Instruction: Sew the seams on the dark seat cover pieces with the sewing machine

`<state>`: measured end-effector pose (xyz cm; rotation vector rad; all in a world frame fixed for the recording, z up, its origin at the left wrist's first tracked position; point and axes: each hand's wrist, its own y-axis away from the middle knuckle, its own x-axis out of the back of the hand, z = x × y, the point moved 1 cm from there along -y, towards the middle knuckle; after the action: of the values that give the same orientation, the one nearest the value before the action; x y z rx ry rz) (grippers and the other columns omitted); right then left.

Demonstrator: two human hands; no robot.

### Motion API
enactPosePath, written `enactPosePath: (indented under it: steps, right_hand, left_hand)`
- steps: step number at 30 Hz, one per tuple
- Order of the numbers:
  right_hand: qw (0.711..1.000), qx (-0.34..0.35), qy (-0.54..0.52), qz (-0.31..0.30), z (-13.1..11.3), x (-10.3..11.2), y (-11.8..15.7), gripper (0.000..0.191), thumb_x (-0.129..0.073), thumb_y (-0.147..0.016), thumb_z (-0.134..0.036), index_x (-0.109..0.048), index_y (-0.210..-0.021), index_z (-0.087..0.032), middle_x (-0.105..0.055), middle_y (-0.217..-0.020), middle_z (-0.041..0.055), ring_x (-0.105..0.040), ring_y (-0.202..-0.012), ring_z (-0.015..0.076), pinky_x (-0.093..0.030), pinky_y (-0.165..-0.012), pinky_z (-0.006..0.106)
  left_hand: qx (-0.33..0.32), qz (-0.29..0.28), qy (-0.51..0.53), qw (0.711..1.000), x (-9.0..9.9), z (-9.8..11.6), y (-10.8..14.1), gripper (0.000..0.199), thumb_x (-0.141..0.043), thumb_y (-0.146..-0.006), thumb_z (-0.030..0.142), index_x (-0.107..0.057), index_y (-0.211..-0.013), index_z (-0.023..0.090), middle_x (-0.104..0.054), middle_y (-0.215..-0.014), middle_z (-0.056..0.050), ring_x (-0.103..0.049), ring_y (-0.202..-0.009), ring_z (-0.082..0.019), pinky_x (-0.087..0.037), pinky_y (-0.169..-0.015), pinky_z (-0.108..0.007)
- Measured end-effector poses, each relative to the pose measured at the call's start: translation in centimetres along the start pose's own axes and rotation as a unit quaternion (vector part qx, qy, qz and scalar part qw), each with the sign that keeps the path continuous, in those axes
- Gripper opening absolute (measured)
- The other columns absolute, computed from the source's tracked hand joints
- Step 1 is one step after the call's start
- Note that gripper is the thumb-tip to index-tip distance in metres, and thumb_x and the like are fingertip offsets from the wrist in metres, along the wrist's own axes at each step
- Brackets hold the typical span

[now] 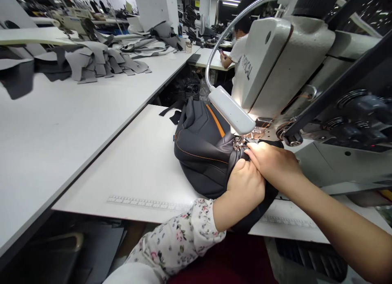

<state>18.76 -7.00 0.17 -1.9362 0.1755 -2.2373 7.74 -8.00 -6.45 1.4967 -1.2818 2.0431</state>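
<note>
Charcoal leatherette upholstery is gathered into a padded bundle on the white surface of a sewing station, with its near edge fed toward the presser foot of an industrial sewing machine; an orange stripe and orange topstitching are already sewn along its panels, so those seams are judged finished; the folded edge under the hands is judged still to be sewn, though the stitch line there is hidden and how much remains cannot be told. The left hand, in a floral sleeve, is clenched around the bunched upholstery, its fingers curled inward; the right hand is stretched across the bundle, its fingers closed down on the fold just beside the presser foot; neither hand is released. A gooseneck lamp is angled down over the needle area, and the right hand is brightly lit by it; stacks of grey cut pieces are laid on a neighbouring table; a co-worker is seated at the rear, a phone being held in one hand.
</note>
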Motion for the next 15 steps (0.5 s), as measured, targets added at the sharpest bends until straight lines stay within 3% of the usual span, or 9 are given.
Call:
enactPosePath:
  steps: [3, 7, 11, 15]
  right_hand:
    - [0.999, -0.007, -0.037, 0.014, 1.0, 0.0, -0.2, 0.031, -0.049, -0.103, -0.043, -0.075, -0.103, -0.027, -0.076, -0.090, 0.0055, -0.069, -0.072, 0.0254, -0.036, -0.058, 0.034]
    - [0.983, -0.064, -0.137, 0.103, 3.9, 0.5, 2.9, 0.040, -0.043, -0.105, -0.050, -0.075, -0.112, -0.027, -0.080, -0.099, 0.0050, -0.074, -0.084, 0.0247, -0.050, -0.067, 0.033]
    - [0.936, -0.127, -0.274, 0.180, 6.2, -0.3, 7.1, 0.039, -0.055, -0.103, -0.056, -0.075, -0.122, -0.029, -0.081, -0.107, 0.0021, -0.076, -0.090, 0.0219, -0.054, -0.074, 0.030]
    - [0.934, -0.120, -0.286, 0.175, 6.4, -2.0, 8.8, 0.037, -0.058, -0.102, -0.054, -0.076, -0.122, -0.027, -0.080, -0.113, 0.0032, -0.077, -0.097, 0.0246, -0.057, -0.081, 0.033]
  left_hand:
    - [0.005, 0.013, 0.001, 1.000, 0.3, 0.0, 0.1, 0.032, -0.042, -0.106, 0.016, -0.068, -0.122, 0.008, -0.074, -0.114, -0.014, -0.067, -0.103, -0.025, -0.050, -0.087, -0.039]
    - [0.018, 0.048, 0.015, 0.999, 1.5, -0.3, 0.4, 0.046, -0.038, -0.110, 0.023, -0.050, -0.149, 0.001, -0.053, -0.158, -0.019, -0.061, -0.130, -0.023, -0.049, -0.093, -0.037]
    - [0.025, 0.060, 0.077, 0.995, 2.2, -0.7, 0.4, 0.046, -0.039, -0.109, 0.022, -0.052, -0.149, 0.004, -0.052, -0.161, -0.014, -0.057, -0.139, -0.019, -0.049, -0.094, -0.035]
    - [0.046, 0.058, 0.145, 0.987, 2.2, -1.1, 0.6, 0.047, -0.035, -0.110, 0.021, -0.047, -0.153, 0.008, -0.045, -0.166, -0.012, -0.056, -0.143, -0.017, -0.048, -0.100, -0.036]
